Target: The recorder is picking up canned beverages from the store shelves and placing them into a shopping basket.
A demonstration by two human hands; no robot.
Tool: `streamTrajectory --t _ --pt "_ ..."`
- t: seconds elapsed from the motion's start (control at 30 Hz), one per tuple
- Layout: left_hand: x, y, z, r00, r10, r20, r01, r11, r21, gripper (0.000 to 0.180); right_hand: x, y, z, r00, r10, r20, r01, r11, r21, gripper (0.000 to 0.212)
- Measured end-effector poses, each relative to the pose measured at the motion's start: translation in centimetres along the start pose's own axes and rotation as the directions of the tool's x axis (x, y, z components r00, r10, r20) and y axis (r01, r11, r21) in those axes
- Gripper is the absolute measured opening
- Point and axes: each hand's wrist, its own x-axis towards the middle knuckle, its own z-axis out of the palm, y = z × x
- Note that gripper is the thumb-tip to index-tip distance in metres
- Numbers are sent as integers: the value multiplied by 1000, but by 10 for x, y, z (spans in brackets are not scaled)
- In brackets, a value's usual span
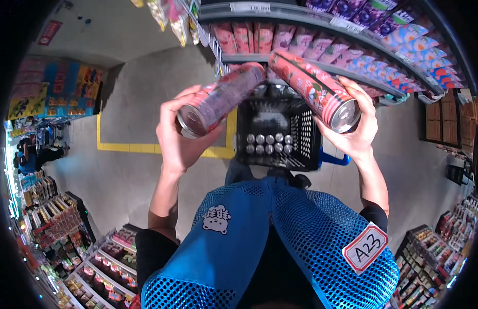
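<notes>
My left hand (pixel 173 136) is wrapped round a tall pink can (pixel 226 92), its silver end tilted down toward me. In my right hand (pixel 361 129) is a second tall can (pixel 311 85), pinkish red with a flower print, also slanting with its metal end near my palm. The far ends of both cans almost meet in front of the shelf. Beneath them stands a black plastic basket (pixel 306 160) with perforated walls. Several silver-topped cans (pixel 270 144) sit in rows inside it.
Ahead, a curved shelf (pixel 300 62) carries pink cans (pixel 244 38) and, to the right, purple and blue packages (pixel 375 64). A blue handle (pixel 335 157) juts from the basket's right. Yellow tape (pixel 125 148) marks the floor. Stocked racks (pixel 102 270) stand behind, and a person (pixel 32 154) is far left.
</notes>
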Motion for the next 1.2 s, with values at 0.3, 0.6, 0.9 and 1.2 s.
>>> streamTrajectory --t 0.3,0.6,0.9,1.2 --pt "-91 -139 110 830 -463 312 458 884 94 60 -149 75 89 624 571 533 -513 814 -272 64" --pt "-175 -302 237 795 -551 254 490 830 268 54 -284 146 205 761 331 558 -157 929 -336 44" --pt "-245 -431 298 657 -586 474 363 797 483 55 -367 199 332 434 559 706 -225 826 -516 45" --pt "-301 -492 369 570 -713 410 264 631 730 33 -457 223 428 347 679 646 -377 732 -567 45"
